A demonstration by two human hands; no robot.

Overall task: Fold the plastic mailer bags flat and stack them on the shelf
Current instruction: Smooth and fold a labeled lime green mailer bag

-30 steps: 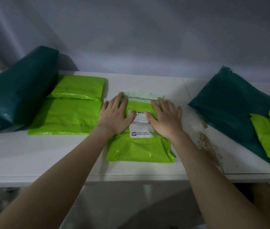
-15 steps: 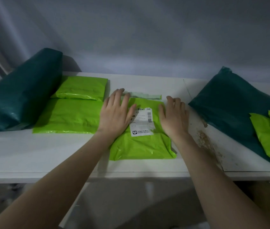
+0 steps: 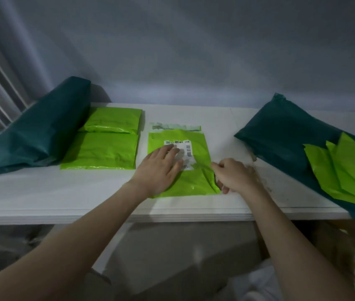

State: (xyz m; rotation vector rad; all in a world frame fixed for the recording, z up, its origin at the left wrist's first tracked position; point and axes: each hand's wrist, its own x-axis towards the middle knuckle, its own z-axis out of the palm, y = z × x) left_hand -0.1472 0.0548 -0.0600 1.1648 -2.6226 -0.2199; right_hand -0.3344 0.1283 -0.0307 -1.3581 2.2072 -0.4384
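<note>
A lime green mailer bag (image 3: 196, 183) with a white shipping label lies flat in the middle of the white shelf (image 3: 85, 192). My left hand (image 3: 159, 170) presses flat on its left half, fingers straight over the label. My right hand (image 3: 235, 177) pinches the bag's right edge, which lifts slightly. To the left lie two folded lime green bags (image 3: 100, 151), one behind the other (image 3: 112, 120).
A large dark green bag (image 3: 33, 131) leans at the far left of the shelf. Another dark green bag (image 3: 285, 135) lies at the right with several lime green bags (image 3: 345, 170) on top. The shelf's surface is chipped near my right hand.
My left hand has slid toward me and right across the label. My right hand moved down to the bag's right edge and curled to pinch it; earlier it lay flat.
</note>
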